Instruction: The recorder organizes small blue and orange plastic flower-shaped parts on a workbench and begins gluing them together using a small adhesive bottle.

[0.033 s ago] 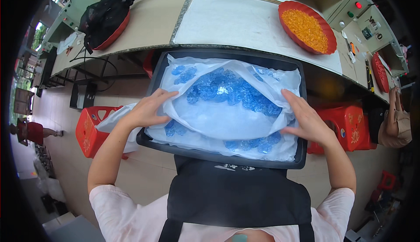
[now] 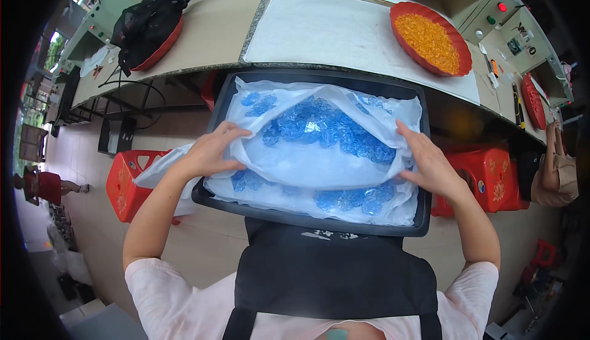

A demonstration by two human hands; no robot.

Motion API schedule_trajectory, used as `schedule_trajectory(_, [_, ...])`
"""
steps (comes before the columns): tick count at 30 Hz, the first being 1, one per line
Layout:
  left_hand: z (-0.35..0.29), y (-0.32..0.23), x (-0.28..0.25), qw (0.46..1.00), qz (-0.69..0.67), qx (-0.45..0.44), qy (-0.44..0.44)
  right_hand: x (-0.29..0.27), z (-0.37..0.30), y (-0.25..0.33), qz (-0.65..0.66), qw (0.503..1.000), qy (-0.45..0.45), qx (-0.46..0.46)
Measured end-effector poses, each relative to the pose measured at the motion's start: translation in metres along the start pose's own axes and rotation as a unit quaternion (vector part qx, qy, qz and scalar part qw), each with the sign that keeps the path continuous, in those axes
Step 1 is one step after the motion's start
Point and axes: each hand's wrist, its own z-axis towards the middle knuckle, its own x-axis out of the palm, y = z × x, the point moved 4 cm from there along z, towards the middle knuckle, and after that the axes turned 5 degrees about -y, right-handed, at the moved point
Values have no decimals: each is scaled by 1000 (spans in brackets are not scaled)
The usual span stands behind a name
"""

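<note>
A black tray (image 2: 310, 222) lies in front of my body, lined with a thin white sheet (image 2: 295, 163). Many clear blue pieces (image 2: 312, 125) rest in the sheet's open fold, and more show on the lining around it. My left hand (image 2: 212, 151) grips the sheet's left side, thumb below and fingers above. On the opposite side my right hand (image 2: 427, 160) has the sheet's right edge between thumb and fingers. Where the fingertips meet the sheet is partly hidden by its folds.
Beyond the tray runs a workbench (image 2: 326, 33) bearing a red bowl of orange pieces (image 2: 427, 42). Another red bowl with black mesh (image 2: 147, 36) sits left. Red stools (image 2: 126, 183) flank me. A person's arm (image 2: 556, 168) shows at far right.
The near edge of the sheet's fold has lifted slightly away from my body. Both hands stay almost in place on the sheet, the right thumb a little farther in.
</note>
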Motion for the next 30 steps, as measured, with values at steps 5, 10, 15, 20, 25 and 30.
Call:
schedule_trajectory(5, [31, 22, 7, 997, 10, -49, -63, 7, 34, -27, 5, 981, 119, 152])
schedule_trajectory(10, [36, 23, 2, 988, 124, -54, -72, -19, 43, 11, -85, 989, 75, 94])
schedule_trajectory(15, [31, -3, -18, 974, 210, -30, -79, -24, 37, 7, -42, 999, -21, 7])
schedule_trajectory(20, [27, -16, -42, 969, 223, -24, -109, -39, 48, 7, 8, 997, 14, 70])
schedule_trajectory(25, [36, -28, -101, 951, 249, -3, -183, -66, 73, -2, 81, 996, -3, 47])
schedule_trajectory(30, [63, -31, -183, 941, 242, 29, -236, -78, 119, -10, 127, 992, 3, 1])
